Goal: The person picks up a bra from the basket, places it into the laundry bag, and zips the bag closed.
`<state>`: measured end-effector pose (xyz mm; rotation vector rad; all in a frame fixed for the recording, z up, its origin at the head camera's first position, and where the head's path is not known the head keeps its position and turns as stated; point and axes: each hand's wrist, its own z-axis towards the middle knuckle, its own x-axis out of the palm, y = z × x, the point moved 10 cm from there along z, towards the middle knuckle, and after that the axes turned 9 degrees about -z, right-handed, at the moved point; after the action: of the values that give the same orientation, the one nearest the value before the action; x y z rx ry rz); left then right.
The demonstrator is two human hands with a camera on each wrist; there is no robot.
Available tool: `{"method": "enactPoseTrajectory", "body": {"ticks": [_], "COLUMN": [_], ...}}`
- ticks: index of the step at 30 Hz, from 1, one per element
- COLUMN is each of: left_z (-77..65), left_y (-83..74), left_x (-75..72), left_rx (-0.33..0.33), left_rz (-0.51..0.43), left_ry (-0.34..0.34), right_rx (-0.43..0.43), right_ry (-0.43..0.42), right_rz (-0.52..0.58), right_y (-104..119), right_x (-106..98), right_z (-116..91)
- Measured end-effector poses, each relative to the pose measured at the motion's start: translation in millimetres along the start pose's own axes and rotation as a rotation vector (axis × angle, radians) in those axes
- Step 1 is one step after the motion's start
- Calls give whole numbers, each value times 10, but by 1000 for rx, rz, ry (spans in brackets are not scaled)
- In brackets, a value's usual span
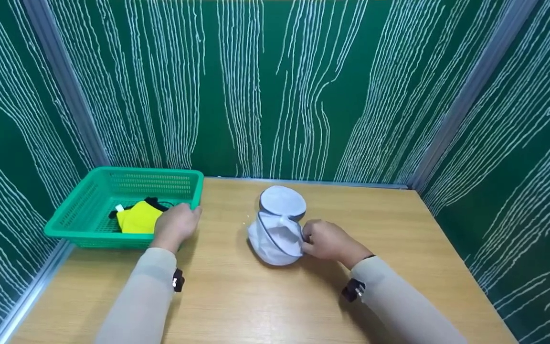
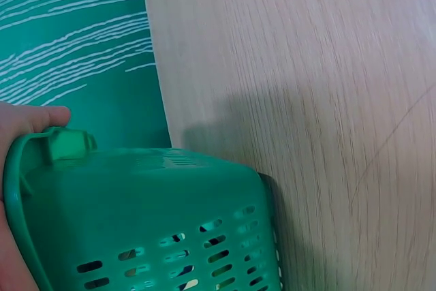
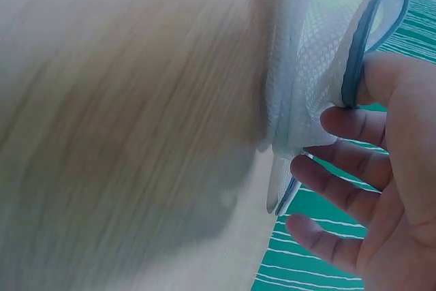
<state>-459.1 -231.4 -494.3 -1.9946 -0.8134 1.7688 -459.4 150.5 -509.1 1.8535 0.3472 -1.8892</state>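
Note:
My left hand (image 1: 177, 222) grips the right rim of a green plastic basket (image 1: 89, 235). In the left wrist view the fingertips curl over the edge of the slotted basket wall (image 2: 129, 199). A yellow fabric piece (image 1: 139, 219) lies inside with something black (image 1: 152, 200) and a small white tag. To the right stands a white mesh laundry bag (image 1: 275, 257) with grey trim, its round lid (image 1: 283, 200) raised at the back. My right hand (image 1: 330, 241) pinches the bag's trimmed rim (image 3: 354, 66) between thumb and index finger, the other fingers spread loosely.
The wooden table (image 1: 275, 306) carries the basket at its back left and the bag near its middle. Green panels (image 1: 237, 95) with white wavy lines enclose the back and both sides, joined by grey metal posts (image 1: 466, 100).

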Motion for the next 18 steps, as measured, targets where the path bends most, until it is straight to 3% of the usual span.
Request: {"method": "enactPoseTrajectory", "body": {"ticks": [6,13,18], "left_z": [15,-5,-7], "left_y": [20,44,-6], "left_x": [-22,-11,26], "left_rx": [4,-13,-6], "left_rz": [24,-4,-10], "left_ry": [-13,-8,-12], "right_rx": [-48,175,315], "right_ry": [-65,-119,-95], "right_rz": [-50,144,322], "right_y": [39,-212,-397], "right_x": [-82,-77,52], "right_z": [1,109,142]}}
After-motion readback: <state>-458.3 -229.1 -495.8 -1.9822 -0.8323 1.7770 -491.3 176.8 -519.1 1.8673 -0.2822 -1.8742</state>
